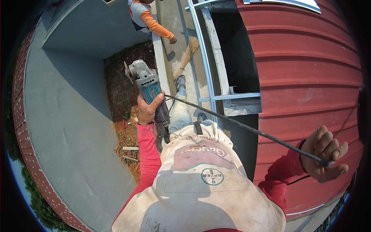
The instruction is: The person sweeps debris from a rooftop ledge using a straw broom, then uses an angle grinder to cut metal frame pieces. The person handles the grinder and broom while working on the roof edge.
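Note:
My left hand (pixel 147 110) is wrapped round the body of a blue and grey angle grinder (pixel 150 87). The grinder's head points up and away, and its thin disc (pixel 128 72) faces left. From beside the left thumb, a long, straight dark rod (pixel 239 124) slants down to the right. Its near end lies across the palm of my right hand (pixel 324 154), with the fingers curled about it. The frame does not settle whether the rod is stiff or a taut cord. A dark cord runs beneath the right wrist.
A co-worker (pixel 148 19) in orange sleeves stands ahead on a narrow concrete ledge. A straw broom (pixel 189 54) lies near my foot. Red metal roofing (pixel 305 73) rises at right, beside metal framing (pixel 208 62) and a dark opening. Left, bare soil (pixel 125 89) lies below a grey wall (pixel 73 116).

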{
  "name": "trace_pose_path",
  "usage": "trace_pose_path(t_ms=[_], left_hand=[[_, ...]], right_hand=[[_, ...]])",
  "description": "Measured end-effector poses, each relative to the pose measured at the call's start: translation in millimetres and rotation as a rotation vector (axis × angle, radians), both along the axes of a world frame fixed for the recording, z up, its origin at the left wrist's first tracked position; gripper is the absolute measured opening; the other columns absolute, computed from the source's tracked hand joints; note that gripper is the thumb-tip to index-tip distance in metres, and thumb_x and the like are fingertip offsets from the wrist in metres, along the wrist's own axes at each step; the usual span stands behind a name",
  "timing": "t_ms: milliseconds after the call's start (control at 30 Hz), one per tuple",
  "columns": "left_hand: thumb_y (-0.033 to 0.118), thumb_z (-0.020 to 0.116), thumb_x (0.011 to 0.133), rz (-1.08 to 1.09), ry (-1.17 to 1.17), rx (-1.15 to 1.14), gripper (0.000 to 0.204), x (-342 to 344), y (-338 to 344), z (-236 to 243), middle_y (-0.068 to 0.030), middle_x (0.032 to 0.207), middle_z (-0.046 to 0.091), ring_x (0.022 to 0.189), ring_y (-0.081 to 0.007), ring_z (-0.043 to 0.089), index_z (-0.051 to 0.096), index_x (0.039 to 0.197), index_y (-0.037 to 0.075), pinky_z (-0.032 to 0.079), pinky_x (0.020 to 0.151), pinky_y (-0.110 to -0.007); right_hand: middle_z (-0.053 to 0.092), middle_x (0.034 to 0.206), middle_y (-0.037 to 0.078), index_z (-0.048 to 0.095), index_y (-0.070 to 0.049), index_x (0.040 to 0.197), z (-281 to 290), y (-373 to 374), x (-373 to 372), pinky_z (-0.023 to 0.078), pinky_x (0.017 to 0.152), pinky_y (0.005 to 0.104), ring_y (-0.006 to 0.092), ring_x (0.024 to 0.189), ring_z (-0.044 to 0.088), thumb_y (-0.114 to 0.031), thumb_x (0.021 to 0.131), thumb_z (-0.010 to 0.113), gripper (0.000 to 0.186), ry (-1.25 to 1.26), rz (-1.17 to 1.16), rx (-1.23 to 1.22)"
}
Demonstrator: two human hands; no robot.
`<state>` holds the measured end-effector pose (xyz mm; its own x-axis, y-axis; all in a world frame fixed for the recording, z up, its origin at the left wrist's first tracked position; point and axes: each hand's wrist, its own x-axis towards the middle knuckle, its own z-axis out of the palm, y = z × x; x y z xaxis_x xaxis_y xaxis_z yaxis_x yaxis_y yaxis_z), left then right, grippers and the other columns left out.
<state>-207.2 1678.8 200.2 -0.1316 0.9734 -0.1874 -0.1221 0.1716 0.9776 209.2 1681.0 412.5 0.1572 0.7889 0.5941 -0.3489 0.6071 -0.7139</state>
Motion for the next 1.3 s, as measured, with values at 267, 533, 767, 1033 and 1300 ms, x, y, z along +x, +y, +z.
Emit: trace_pose_path(t_ms=[267, 533, 767, 1033, 1300], left_hand=[[0.026, 0.08, 0.073, 0.17, 0.783, -0.109, 0.056, -119, 95, -37, -0.0154, 0.093, 0.067, 0.083, -0.0285, 0.067, 0.052, 0.114, 0.0, 0.051, 0.077, -0.039], [0.029, 0.08, 0.07, 0.127, 0.901, -0.354, 0.056, -172, 149, -68, -0.0186, 0.097, 0.067, 0.089, -0.0336, 0.066, 0.053, 0.111, 0.002, 0.05, 0.079, -0.043], [0.034, 0.081, 0.066, 0.029, 0.876, -0.388, 0.069, -158, 189, -70, -0.0204, 0.102, 0.067, 0.095, -0.0365, 0.065, 0.053, 0.12, 0.002, 0.049, 0.083, -0.045], [0.03, 0.081, 0.067, 0.055, 0.675, -0.321, 0.058, -123, 251, 6, -0.0163, 0.093, 0.066, 0.084, -0.0293, 0.065, 0.055, 0.109, 0.0, 0.05, 0.078, -0.04], [0.025, 0.081, 0.071, 0.105, 0.492, -0.229, 0.049, -85, 347, -21, -0.0112, 0.089, 0.065, 0.078, -0.0198, 0.062, 0.056, 0.104, -0.001, 0.049, 0.073, -0.034]], right_hand=[[0.028, 0.052, -0.003, 0.04, -0.012, 0.068, 57, 19, 128, 0.026, 0.053, 0.0255, 0.0104, 0.045, 0.027, -0.034, 0.082, 0.06, 0.033, 0.616, -0.516, 0.134], [0.03, 0.061, 0.001, 0.039, -0.009, 0.067, 11, 18, 196, 0.019, 0.043, 0.0256, 0.0106, 0.047, 0.026, -0.018, 0.097, 0.054, 0.035, 0.36, -0.797, -0.378], [0.04, 0.07, 0.002, 0.047, -0.003, 0.086, -28, 121, 135, 0.026, 0.041, 0.0223, 0.0084, 0.047, 0.03, -0.013, 0.101, 0.05, 0.018, 0.435, -0.538, -0.611], [0.034, 0.063, -0.003, 0.047, -0.01, 0.08, -89, 223, 108, 0.026, 0.039, 0.0229, 0.0061, 0.047, 0.03, -0.021, 0.097, 0.06, 0.023, 0.507, -0.54, -0.827], [0.031, 0.06, -0.007, 0.058, -0.008, 0.096, -170, 349, 104, 0.023, 0.038, 0.0188, 0.0019, 0.045, 0.03, -0.033, 0.095, 0.062, 0.026, 0.212, -0.937, -1.003]])
